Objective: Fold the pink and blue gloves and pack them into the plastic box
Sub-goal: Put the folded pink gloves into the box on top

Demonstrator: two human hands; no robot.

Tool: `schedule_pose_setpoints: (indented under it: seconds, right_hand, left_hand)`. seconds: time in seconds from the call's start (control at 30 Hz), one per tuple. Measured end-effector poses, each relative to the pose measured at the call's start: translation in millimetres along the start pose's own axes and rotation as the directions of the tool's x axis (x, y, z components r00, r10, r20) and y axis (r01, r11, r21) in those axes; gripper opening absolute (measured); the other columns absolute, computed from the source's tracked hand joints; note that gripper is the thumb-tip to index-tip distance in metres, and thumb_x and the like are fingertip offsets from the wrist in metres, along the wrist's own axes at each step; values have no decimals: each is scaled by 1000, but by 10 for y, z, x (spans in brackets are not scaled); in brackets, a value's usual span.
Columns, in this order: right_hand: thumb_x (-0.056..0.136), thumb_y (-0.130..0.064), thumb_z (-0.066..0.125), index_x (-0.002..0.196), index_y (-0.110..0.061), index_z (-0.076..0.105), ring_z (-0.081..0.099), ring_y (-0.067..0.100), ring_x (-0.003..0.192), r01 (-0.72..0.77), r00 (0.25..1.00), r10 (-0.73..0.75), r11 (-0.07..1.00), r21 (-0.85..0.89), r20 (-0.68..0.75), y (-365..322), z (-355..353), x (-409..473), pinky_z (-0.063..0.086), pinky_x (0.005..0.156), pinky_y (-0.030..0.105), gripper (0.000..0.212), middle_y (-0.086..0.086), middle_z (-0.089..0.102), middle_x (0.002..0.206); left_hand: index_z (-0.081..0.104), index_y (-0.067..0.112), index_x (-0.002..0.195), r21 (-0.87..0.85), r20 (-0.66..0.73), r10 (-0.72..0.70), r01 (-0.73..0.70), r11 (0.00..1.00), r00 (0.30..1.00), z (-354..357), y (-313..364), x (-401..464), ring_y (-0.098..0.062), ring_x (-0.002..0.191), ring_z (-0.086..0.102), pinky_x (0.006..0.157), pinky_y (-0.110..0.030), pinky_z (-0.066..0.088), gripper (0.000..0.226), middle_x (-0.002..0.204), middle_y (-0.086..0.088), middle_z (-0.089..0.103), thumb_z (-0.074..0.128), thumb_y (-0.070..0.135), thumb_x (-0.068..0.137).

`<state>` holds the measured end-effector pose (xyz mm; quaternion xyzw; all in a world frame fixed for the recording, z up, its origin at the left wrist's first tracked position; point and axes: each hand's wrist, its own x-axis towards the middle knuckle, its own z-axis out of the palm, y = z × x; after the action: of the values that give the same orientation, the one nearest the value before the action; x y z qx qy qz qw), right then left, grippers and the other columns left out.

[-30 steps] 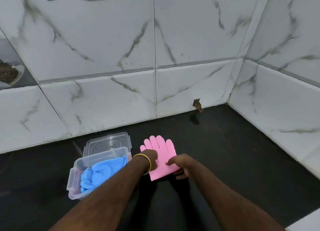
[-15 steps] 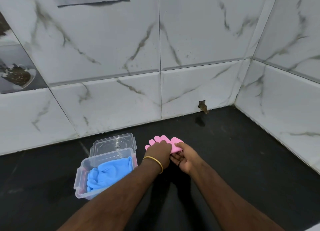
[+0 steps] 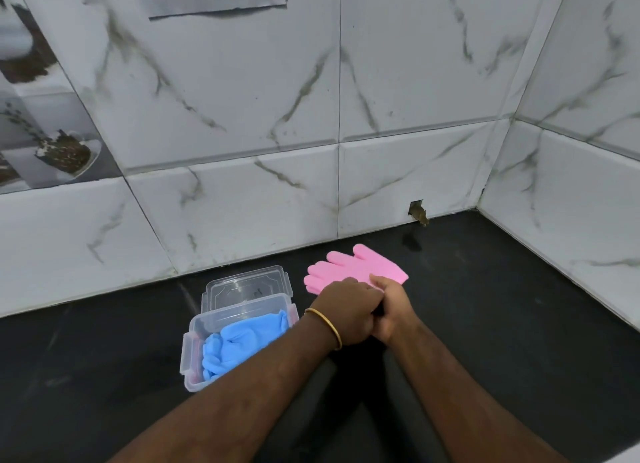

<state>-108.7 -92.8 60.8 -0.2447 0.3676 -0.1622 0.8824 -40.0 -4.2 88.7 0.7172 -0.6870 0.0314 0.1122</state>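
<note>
We see two bare forearms, no sleeves; a thin gold bangle (image 3: 325, 327) circles the left wrist, the right wrist wears nothing.

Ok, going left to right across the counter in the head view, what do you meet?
Plastic box holding the blue gloves → left hand → right hand → hole in the wall tile.

A home kitchen or bathroom corner — marble-look wall tiles (image 3: 242, 98) meeting a black counter (image 3: 485, 324).
</note>
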Motion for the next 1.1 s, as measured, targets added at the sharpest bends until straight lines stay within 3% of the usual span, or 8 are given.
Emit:
schedule_pose_setpoints:
  seconds: [0.17,0.3,0.47,0.57,0.63,0.77,0.9,1.1]
  right_hand:
    - [95,-15,52,112,1,55,72,42,86,105,994,-106,994,42,1,-27,246,-120,57,68,48,23,24,74,96]
    - [96,-10,49,109,-1,54,74,38,81,194,976,-202,976,96,81,48,579,-223,60,56,44,17,21,76,87]
    - [93,-9,53,123,3,52,69,38,101,155,960,-170,984,84,221,262,1197,-398,58,77,47,32,25,71,111]
    - [91,-8,54,129,6,50,63,40,109,110,951,-112,994,23,288,440,1535,-517,56,85,51,41,27,64,124]
    - [88,-6,56,127,7,50,65,41,102,69,954,-57,997,-30,294,560,1649,-561,59,80,52,41,27,65,120]
    - [86,-4,58,129,4,49,67,40,96,11,967,25,990,-140,252,760,1644,-589,59,78,53,45,27,67,112]
    - [86,-5,58,127,3,50,72,38,80,-47,979,88,975,-217,186,878,1502,-535,61,64,45,42,25,72,96]
    - [88,-7,57,118,1,56,67,36,96,-130,982,175,896,-424,69,934,1344,-400,62,68,43,31,22,71,99]
  left_hand:
    - [67,17,77,-495,-209,-204,76,866,956,-106,-213,-421,-9,67,56,65,-21,43,15,71,4,66,61,29,82]
    - [56,15,62,-699,-194,-478,221,680,857,-109,-399,-806,-13,56,54,60,-31,43,32,59,2,59,58,32,89]
    - [60,6,90,-897,441,-533,381,-225,722,-240,-533,-1060,-25,50,64,46,-26,46,42,76,-10,67,33,36,103]
    - [62,5,106,-748,537,-395,205,-631,745,-379,-663,-1097,-31,73,72,65,-34,56,65,93,-15,71,27,60,96]
    - [62,6,118,-626,487,-343,48,-778,803,-488,-815,-1177,-35,92,69,84,-48,54,76,111,-19,68,34,69,86]
    - [71,12,115,-614,287,-371,-128,-779,883,-656,-1178,-1492,-50,110,61,87,-74,40,73,125,-24,63,44,69,78]
    - [62,11,127,-541,282,-319,-125,-832,905,-610,-1511,-1819,-53,119,52,92,-75,37,114,130,-27,58,55,90,45]
    - [63,12,121,-704,484,-390,85,-705,783,-510,-1561,-2038,-39,96,69,77,-61,53,57,114,-20,69,71,44,74]
